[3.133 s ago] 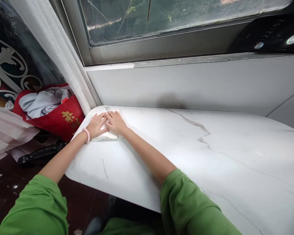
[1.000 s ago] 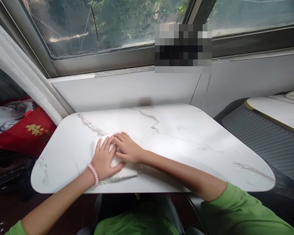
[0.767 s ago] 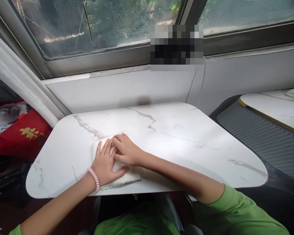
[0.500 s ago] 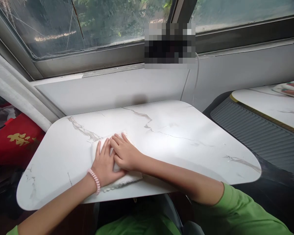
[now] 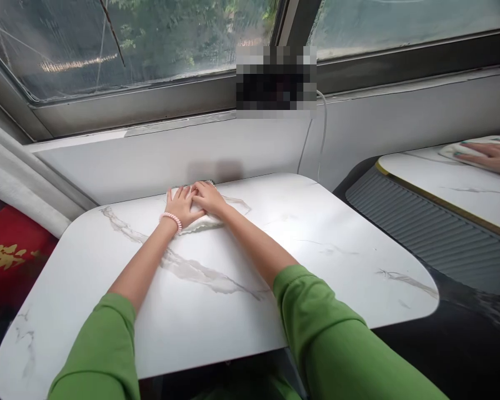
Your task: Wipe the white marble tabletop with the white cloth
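Observation:
A folded white cloth (image 5: 203,223) lies at the far edge of the white marble-pattern table (image 5: 316,261), close to the wall. My left hand (image 5: 180,204), with a pink bead bracelet at the wrist, presses flat on the cloth's left part. My right hand (image 5: 207,198) lies flat beside it on the cloth, fingers overlapping the left hand's. Both arms are stretched out across the table in green sleeves. Most of the cloth is hidden under my hands.
A white wall panel (image 5: 158,158) and window frame stand right behind the table. A red bag (image 5: 8,258) sits on the left. On the right, past a grey ribbed surface (image 5: 416,219), another person's hand (image 5: 489,157) rests on a cloth on a second table (image 5: 454,186).
Both hands pushed the cloth from the near left part of the table to its far edge by the wall. The other person's hand came into view on the right.

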Available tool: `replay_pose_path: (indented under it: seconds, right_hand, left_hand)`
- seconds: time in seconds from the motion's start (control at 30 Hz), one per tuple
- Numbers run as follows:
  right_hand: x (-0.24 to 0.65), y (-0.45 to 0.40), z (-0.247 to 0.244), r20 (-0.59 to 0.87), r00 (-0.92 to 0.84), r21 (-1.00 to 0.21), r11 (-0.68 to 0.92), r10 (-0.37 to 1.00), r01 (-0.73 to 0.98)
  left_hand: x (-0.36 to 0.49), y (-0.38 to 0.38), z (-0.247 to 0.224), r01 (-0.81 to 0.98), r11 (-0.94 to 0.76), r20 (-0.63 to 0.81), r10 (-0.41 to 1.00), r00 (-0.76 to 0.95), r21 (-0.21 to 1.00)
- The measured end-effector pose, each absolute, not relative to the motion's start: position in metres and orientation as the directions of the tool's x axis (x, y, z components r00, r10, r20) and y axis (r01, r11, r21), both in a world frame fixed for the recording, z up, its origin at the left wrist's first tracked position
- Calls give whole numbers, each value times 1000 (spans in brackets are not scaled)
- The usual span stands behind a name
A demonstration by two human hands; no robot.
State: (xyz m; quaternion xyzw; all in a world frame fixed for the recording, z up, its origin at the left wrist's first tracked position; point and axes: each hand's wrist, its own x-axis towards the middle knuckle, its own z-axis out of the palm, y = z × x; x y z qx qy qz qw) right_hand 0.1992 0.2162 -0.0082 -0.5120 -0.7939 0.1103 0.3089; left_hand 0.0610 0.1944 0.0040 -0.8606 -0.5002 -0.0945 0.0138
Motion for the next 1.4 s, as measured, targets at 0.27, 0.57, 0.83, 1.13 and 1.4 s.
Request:
replay_pose_path:
  seconds: [0.27, 0.57, 0.83, 1.13, 1.4]
  right_hand:
    - [208, 220, -16, 420, -315, -470, 501, 851, 726]
    - [236, 145, -15, 390, -377, -541, 540, 840, 644]
    - [279, 17, -22, 326, -376, -519, 496, 868, 696]
    - [317, -30, -30, 343, -321, -543, 465, 883, 699]
    - [325, 29, -25, 364, -294, -618, 465, 884, 634]
  left_hand:
    - [64, 196, 1, 840, -541, 143, 836, 530, 50]
    - [90, 115, 0, 869, -489, 121, 869, 479, 75]
    - [122, -9, 11, 820, -543, 51, 838, 543, 181]
    - [152, -48, 19, 739, -627, -29, 757, 652, 246]
    - [169, 7, 10, 769, -600, 8, 789, 614, 220]
